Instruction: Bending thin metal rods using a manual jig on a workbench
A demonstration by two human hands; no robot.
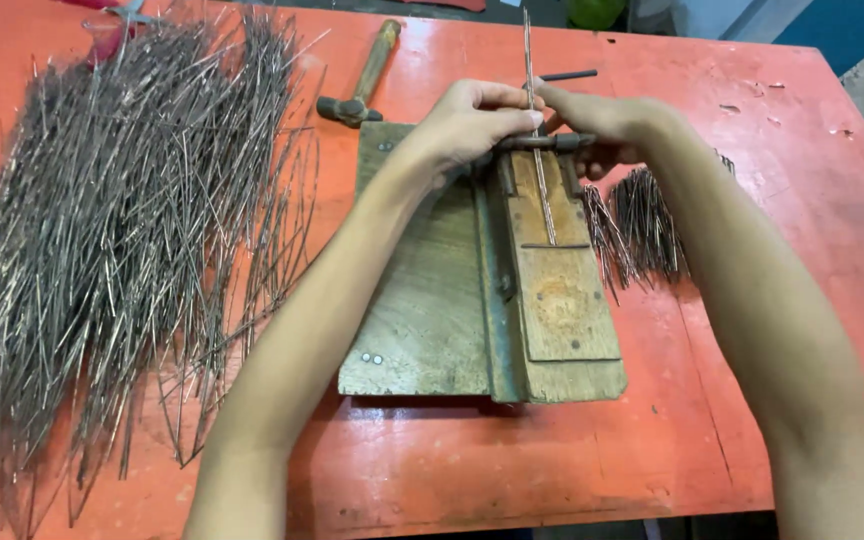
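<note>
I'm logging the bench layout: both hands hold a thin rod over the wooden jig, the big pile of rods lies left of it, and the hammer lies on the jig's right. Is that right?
Not quite. In the head view the hammer lies left of the wooden jig's far end, on the red table. The rest holds: left hand and right hand hold the thin rod, the big pile lies left.

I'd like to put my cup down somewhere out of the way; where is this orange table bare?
Bare patches on the orange table: the far right beyond the small wire bundle, and the near edge below the wooden jig board. The left is crowded with a big pile of thin metal wires; both hands crowd the jig's top.
</note>
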